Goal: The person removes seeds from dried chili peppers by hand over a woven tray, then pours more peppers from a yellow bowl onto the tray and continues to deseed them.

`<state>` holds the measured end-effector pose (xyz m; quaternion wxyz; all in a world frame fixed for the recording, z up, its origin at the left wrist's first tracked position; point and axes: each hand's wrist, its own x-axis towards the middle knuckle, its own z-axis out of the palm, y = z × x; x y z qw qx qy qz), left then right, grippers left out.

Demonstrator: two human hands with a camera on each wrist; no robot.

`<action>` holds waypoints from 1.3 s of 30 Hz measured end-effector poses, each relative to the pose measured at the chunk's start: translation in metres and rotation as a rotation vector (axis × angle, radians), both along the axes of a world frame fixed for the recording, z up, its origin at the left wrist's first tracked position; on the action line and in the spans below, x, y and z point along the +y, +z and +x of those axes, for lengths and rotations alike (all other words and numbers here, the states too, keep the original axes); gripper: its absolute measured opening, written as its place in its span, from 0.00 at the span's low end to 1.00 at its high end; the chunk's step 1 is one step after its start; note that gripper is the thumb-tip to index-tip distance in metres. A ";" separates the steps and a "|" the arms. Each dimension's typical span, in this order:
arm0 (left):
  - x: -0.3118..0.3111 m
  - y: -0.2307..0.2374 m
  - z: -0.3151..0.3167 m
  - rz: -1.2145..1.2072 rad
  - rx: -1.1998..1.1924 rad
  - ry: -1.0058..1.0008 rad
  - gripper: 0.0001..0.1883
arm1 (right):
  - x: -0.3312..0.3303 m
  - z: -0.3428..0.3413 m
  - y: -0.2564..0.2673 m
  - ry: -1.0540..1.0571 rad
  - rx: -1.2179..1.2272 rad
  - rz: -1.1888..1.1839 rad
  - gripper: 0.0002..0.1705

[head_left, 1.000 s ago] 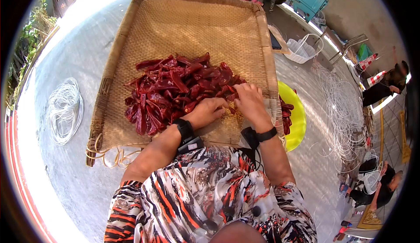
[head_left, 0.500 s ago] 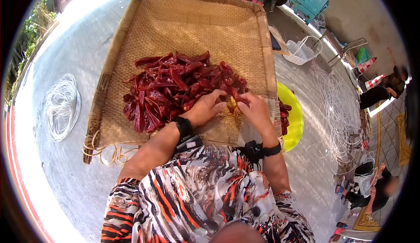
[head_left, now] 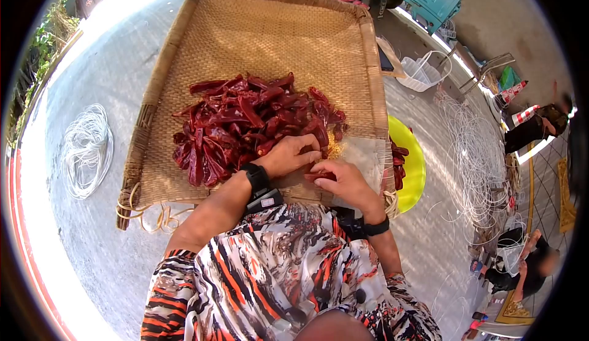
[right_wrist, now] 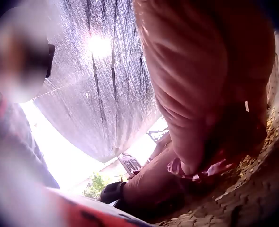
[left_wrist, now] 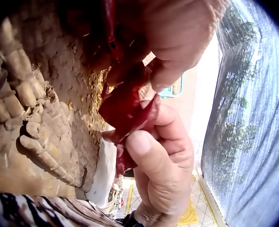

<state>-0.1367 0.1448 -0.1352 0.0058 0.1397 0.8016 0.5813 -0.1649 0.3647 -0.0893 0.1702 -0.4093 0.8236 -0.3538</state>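
Note:
A heap of dark red dried chili peppers (head_left: 239, 120) lies on a woven bamboo tray (head_left: 276, 31). My left hand (head_left: 289, 157) is at the heap's near edge, fingers bent. Close beside it, my right hand (head_left: 348, 184) pinches a red chili pepper (left_wrist: 130, 106) between thumb and fingers. In the left wrist view the pepper looks split, and its upper end runs into the grip of my left hand (left_wrist: 177, 33). Yellow seeds (head_left: 334, 148) are scattered on the tray just beyond my hands. The right wrist view is dark around the fingers.
A translucent sheet (head_left: 371, 160) covers the tray's near right corner. Beside it a yellow basin (head_left: 417, 175) holds more peppers. Coils of white cord (head_left: 88, 151) lie on the floor at left, loose strands (head_left: 469, 163) at right. A white basket (head_left: 423, 73) stands beyond; two people are at far right.
My right hand reached the heap's right edge, took a pepper and drew it back toward my body, beside my left hand. The left hand has stayed nearly in place.

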 end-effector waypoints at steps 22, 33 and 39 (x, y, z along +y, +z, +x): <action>-0.002 0.007 0.003 0.146 -0.036 -0.051 0.11 | -0.016 -0.014 -0.024 -0.369 -0.651 -0.641 0.12; 0.002 0.013 0.006 0.403 -0.046 0.063 0.24 | -0.008 -0.014 -0.026 -0.361 -0.511 -0.477 0.21; -0.003 0.001 0.000 -0.070 0.116 0.118 0.21 | 0.056 -0.043 0.032 -0.834 0.064 -0.400 0.23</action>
